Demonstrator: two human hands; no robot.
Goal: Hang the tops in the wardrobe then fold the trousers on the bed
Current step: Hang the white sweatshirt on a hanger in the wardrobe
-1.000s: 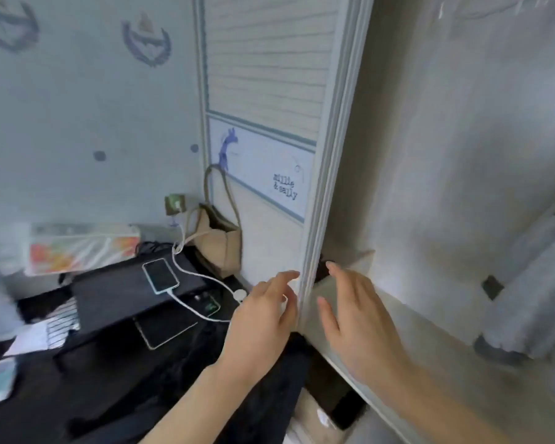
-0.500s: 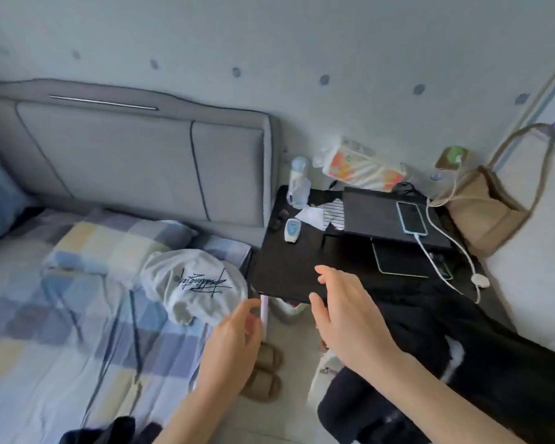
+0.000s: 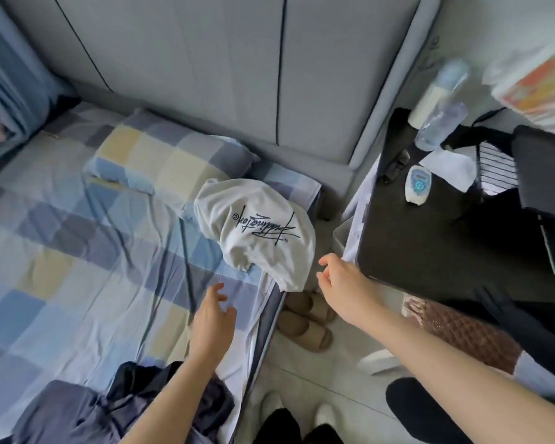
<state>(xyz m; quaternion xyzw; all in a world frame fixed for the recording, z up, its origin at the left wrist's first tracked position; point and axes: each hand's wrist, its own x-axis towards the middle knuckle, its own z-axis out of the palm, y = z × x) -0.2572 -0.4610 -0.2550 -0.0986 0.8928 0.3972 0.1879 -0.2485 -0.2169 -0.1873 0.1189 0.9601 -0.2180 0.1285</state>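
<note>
Your left hand (image 3: 212, 318) hovers over the checked bed sheet (image 3: 61, 251), fingers loose, holding nothing. Your right hand (image 3: 340, 280) reaches, empty and relaxed, toward the white printed T-shirt (image 3: 257, 232) crumpled at the bed's edge. Dark trousers (image 3: 87, 408) lie bunched beneath your left forearm.

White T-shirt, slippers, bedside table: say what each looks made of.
White T-shirt: soft knit fabric, likely cotton; it lies crumpled and drapes limply over the bed's edge, with a black script print.
Slippers: probably moulded foam or rubber; smooth, matte beige, thick rounded shapes without seams.
Bedside table: hard black top, perhaps laminate or painted board; flat, with a crisp edge and dull sheen.
</note>
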